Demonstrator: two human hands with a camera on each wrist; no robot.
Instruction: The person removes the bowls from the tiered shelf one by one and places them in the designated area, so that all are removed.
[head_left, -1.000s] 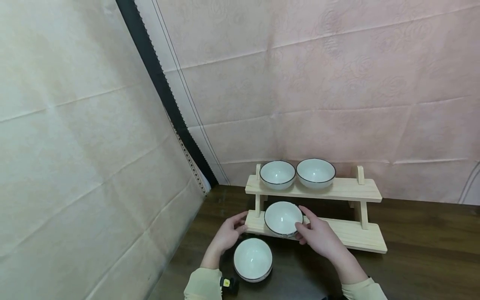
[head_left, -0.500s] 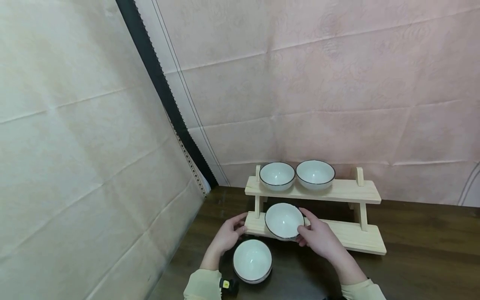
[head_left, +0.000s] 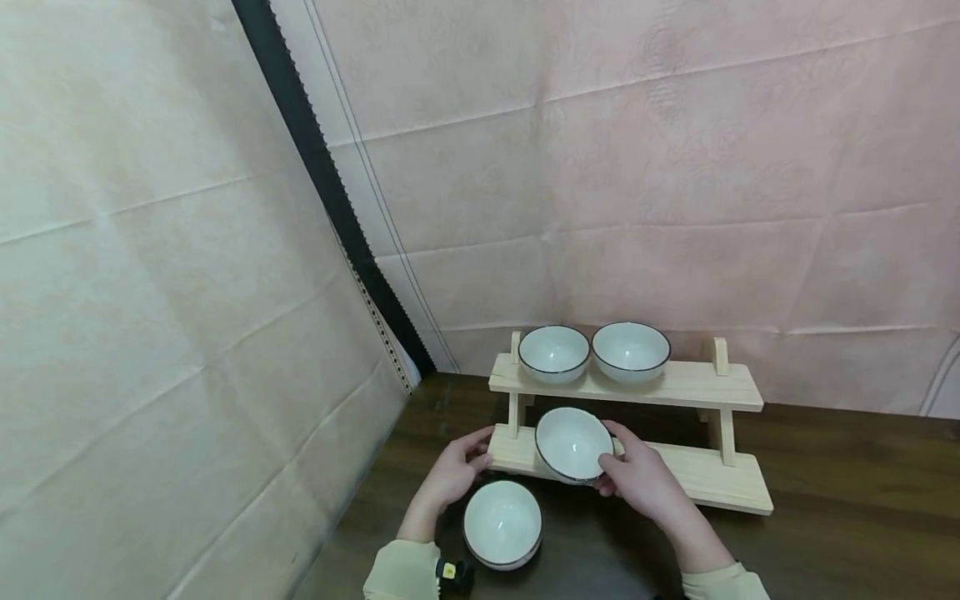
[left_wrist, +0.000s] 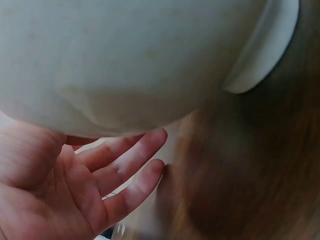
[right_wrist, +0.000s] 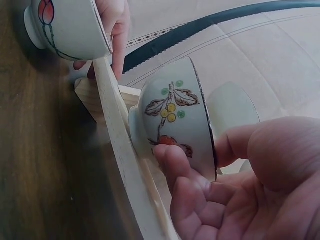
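Observation:
A white bowl [head_left: 572, 442] with a dark rim sits tilted at the front of the lower shelf [head_left: 705, 479] of a two-tier wooden rack. My right hand [head_left: 609, 460] grips it by its right rim. The right wrist view shows that bowl's [right_wrist: 175, 120] painted fruit and leaves, with my right hand [right_wrist: 200, 165] pinching the rim, thumb inside and fingers beneath. My left hand [head_left: 476, 450] rests with relaxed fingers on the lower shelf's left end. A second bowl [head_left: 502, 523] stands on the table just below it, and fills the left wrist view [left_wrist: 125, 55] above my left hand [left_wrist: 145, 155].
Two more white bowls [head_left: 554, 352] [head_left: 631, 350] stand side by side on the rack's top shelf [head_left: 697, 383]. The rack stands on a dark wooden table [head_left: 825, 517] against pink cloth at the back. Cream cloth closes off the left side.
The bowl in my right hand has shifted slightly right and toward me and tilted more. My left hand has stayed on the shelf end.

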